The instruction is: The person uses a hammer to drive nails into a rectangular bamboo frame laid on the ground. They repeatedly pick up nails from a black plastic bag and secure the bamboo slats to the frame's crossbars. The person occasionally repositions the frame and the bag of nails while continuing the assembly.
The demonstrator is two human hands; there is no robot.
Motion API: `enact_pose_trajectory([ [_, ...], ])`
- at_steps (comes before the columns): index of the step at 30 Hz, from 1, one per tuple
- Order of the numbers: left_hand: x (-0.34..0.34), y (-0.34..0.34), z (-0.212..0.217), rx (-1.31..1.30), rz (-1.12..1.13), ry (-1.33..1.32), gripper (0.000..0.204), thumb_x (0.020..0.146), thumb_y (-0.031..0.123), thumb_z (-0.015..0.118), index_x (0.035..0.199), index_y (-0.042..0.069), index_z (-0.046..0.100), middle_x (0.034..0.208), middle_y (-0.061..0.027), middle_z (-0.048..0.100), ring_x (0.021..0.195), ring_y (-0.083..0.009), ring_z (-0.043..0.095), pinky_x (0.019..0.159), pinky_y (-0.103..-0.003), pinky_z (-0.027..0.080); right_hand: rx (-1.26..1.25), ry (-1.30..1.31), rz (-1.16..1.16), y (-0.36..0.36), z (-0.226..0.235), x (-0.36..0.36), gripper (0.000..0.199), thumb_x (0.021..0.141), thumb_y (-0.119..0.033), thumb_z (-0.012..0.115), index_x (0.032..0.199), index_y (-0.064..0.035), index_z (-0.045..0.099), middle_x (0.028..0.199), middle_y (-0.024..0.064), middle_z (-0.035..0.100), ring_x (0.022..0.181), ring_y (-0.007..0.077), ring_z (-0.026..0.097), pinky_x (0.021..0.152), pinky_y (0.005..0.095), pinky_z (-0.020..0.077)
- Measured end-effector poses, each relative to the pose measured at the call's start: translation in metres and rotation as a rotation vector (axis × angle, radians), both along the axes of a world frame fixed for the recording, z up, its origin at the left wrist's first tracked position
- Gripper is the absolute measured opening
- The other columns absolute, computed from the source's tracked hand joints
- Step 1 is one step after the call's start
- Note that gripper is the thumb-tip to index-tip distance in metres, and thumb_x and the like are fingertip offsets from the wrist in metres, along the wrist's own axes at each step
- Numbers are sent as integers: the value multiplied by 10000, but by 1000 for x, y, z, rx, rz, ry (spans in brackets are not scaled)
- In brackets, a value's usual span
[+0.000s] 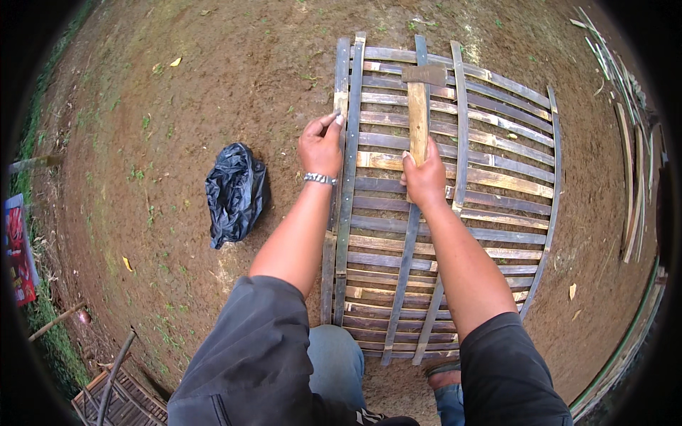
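A lattice panel of split bamboo slats point(522, 184) lies on the ground in front of me, its crosswise strips fixed to several long strips. My right hand point(426, 177) is wrapped round the wooden handle of a hatchet point(419, 110), whose rusty brown metal head points away from me over the far part of the panel. At the panel's left edge my left hand point(321, 148) is closed in a pinch, thumb and forefinger against the outer long strip point(342, 78). What the fingertips hold, if anything, is too small to name. A metal band circles my left wrist.
Left of the panel a crumpled black plastic bag point(236, 192) sits on the brown soil. Loose bamboo strips point(629, 177) lie along the far right. A bamboo-slat structure point(117, 397) stands at the lower left, below a colourful printed sheet point(20, 248). My knee is beside the panel's near edge.
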State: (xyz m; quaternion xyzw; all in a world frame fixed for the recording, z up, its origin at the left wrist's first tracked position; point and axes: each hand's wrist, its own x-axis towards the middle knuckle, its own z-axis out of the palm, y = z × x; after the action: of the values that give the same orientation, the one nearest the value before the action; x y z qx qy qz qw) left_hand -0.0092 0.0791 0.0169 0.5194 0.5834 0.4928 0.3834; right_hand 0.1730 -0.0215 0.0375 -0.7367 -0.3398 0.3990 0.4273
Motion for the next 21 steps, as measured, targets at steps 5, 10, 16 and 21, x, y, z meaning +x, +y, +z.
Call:
enact_pose_trajectory([
  [5, 15, 19, -6, -17, -29, 200, 213, 898, 182, 755, 998, -5, 772, 969, -75, 765, 880, -119, 673, 814, -274, 515, -20, -2, 0, -1, 6, 2, 538, 927, -116, 654, 1421, -35, 458, 899, 164, 697, 625, 226, 703, 540, 364, 567],
  [10, 8, 36, -24, 94, -48, 510, 198, 830, 287, 782, 899, 102, 795, 1020, -73, 707, 1063, -280, 597, 978, -417, 431, -30, 25, -5, 1, 3, -2, 537, 925, -129, 668, 1413, -30, 469, 945, 180, 700, 653, 239, 713, 566, 368, 573],
  [16, 12, 37, -24, -4, -107, 516, 186, 847, 315, 760, 901, 140, 791, 1068, -26, 688, 1130, -256, 554, 988, -435, 356, -43, -84, -2, -1, -17, 7, 563, 900, -177, 691, 1405, -40, 484, 1051, 245, 711, 923, 384, 723, 826, 440, 567],
  [21, 16, 35, -22, 57, -101, 541, 168, 841, 298, 771, 876, 134, 780, 1057, -29, 688, 1132, -255, 549, 987, -425, 335, -43, -104, 10, 1, -13, 5, 559, 907, -174, 684, 1410, -41, 481, 1009, 236, 716, 862, 358, 734, 782, 431, 576],
])
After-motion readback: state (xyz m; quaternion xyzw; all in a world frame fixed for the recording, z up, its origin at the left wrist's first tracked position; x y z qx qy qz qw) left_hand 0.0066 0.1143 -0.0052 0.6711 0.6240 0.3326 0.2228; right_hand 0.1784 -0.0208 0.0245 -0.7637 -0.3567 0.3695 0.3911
